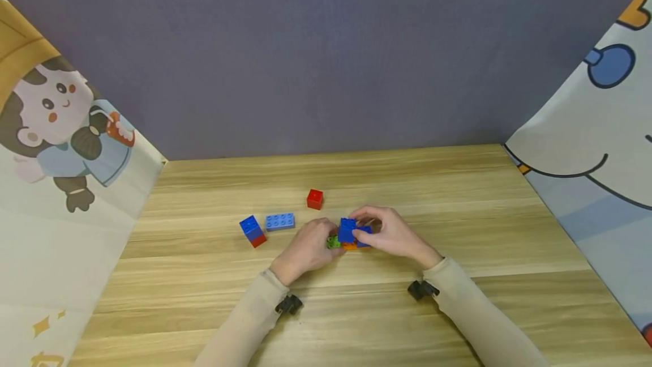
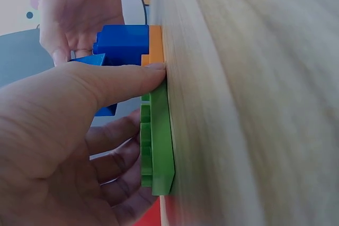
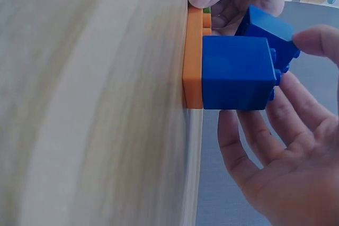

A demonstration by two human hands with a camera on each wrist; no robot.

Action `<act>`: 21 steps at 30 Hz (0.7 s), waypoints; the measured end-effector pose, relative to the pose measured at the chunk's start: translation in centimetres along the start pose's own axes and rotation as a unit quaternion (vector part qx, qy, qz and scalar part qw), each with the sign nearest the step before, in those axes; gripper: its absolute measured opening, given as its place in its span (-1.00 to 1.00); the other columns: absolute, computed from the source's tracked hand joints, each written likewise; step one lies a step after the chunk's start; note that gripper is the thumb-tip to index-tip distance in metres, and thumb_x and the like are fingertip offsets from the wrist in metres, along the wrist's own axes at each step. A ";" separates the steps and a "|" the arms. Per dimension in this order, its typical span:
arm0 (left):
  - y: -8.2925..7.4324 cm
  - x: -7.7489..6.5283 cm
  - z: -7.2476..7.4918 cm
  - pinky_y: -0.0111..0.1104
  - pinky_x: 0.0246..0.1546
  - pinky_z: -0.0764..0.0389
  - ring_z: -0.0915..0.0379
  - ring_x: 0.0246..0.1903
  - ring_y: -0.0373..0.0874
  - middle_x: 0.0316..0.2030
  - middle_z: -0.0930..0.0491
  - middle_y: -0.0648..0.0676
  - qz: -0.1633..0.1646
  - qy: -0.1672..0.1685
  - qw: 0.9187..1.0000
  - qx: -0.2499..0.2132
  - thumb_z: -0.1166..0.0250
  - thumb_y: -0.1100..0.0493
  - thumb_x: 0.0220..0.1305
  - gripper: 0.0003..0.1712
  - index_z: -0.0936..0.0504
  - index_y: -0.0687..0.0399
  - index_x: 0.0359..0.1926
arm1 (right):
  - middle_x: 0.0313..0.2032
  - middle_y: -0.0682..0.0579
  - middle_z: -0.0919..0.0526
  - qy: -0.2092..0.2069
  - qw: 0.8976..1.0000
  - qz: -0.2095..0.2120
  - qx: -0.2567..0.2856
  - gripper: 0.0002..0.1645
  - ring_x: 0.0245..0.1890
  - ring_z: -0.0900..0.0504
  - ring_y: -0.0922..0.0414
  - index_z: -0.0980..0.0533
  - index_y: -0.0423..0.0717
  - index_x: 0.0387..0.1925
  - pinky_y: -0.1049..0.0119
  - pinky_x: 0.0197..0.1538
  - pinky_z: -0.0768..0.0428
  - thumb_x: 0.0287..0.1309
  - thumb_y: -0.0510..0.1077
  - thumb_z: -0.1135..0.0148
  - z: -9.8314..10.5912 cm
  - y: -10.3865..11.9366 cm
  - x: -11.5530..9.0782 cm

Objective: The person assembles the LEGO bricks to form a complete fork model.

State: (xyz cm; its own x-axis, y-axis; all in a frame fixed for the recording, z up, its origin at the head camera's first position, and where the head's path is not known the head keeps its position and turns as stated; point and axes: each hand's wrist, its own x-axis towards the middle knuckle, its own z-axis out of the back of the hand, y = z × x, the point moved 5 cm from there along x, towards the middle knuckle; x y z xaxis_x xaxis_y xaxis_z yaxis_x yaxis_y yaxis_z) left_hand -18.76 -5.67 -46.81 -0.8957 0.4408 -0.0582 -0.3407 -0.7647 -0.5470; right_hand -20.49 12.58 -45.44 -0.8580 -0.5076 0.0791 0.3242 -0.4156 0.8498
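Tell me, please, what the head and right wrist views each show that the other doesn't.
Only the head view shows the light blue brick, red cube and blue-and-red stack.
Only the right wrist view shows the right grip from its palm side.
Both show the left grip, green piece, orange piece, held blue brick, seated blue brick and table.

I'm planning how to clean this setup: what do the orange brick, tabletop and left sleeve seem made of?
Orange brick: likely hard plastic, smooth, with crisp edges and raised studs. Tabletop: wood or wood-look laminate, low sheen, by its streaky grain; can't tell which. Left sleeve: probably fabric, matte, since it drapes round the forearm.
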 end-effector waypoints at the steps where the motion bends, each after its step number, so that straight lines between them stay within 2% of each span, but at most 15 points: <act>1: 0.0 0.0 0.0 -0.13 0.03 -0.69 -0.63 -0.10 -0.05 -0.10 -0.74 0.09 -0.001 -0.001 1.000 -0.002 -0.59 0.04 0.25 -0.59 -0.78 0.20 0.00 | -0.01 -0.04 -0.80 0.001 1.000 0.003 -0.001 -0.63 -0.08 -0.74 0.10 -0.68 -0.10 0.12 0.27 -0.02 -0.74 0.30 -0.18 -0.44 0.0 0.0 0.0; 9: 0.6 -0.4 0.3 -0.10 0.19 -0.69 -0.68 0.07 0.01 0.07 -0.75 0.12 -0.015 0.003 0.999 -0.029 -0.61 -0.08 0.22 -0.38 -0.73 0.19 0.17 | -0.04 -0.03 -0.81 0.000 1.000 0.022 -0.014 -0.64 -0.08 -0.74 0.12 -0.68 -0.10 0.10 0.26 -0.03 -0.73 0.29 -0.16 -0.47 0.2 -0.1 -0.3; 13: 1.1 -1.0 0.8 -0.11 0.23 -0.68 -0.67 0.12 -0.01 0.12 -0.75 0.12 -0.021 0.001 0.999 -0.024 -0.63 -0.11 0.19 -0.30 -0.70 0.18 0.22 | -0.03 0.01 -0.80 0.011 0.999 0.017 -0.026 -0.61 -0.07 -0.73 0.13 -0.68 -0.05 0.12 0.23 -0.01 -0.73 0.27 -0.15 -0.50 0.1 -0.2 -0.3; 18: 1.5 -1.7 1.3 -0.08 0.14 -0.69 -0.65 0.01 -0.02 0.02 -0.75 0.10 -0.018 -0.008 1.000 -0.016 -0.64 0.04 0.18 -0.47 -0.74 0.16 0.10 | -0.01 0.02 -0.80 0.022 0.999 0.016 -0.036 -0.59 -0.05 -0.71 0.13 -0.68 -0.02 0.14 0.23 -0.01 -0.71 0.27 -0.14 -0.51 -0.1 -0.1 -0.3; 21: 1.5 -1.9 1.5 -0.06 0.14 -0.69 -0.64 0.01 0.02 0.00 -0.74 0.11 -0.014 -0.009 1.000 -0.018 -0.61 0.13 0.19 -0.58 -0.77 0.17 0.04 | 0.00 0.01 -0.80 0.028 0.999 0.016 -0.043 -0.58 -0.05 -0.71 0.12 -0.68 -0.03 0.13 0.25 -0.01 -0.71 0.26 -0.14 -0.52 -0.3 0.0 -0.2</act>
State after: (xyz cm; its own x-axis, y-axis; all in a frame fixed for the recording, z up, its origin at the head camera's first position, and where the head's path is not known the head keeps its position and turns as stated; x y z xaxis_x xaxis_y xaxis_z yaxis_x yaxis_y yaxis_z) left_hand -18.01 -8.35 -46.27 -0.8911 0.4529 -0.0276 -0.3557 -0.7350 -0.5774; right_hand -20.18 12.52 -45.64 -0.8239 -0.5619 0.0736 0.3859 -0.4612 0.7990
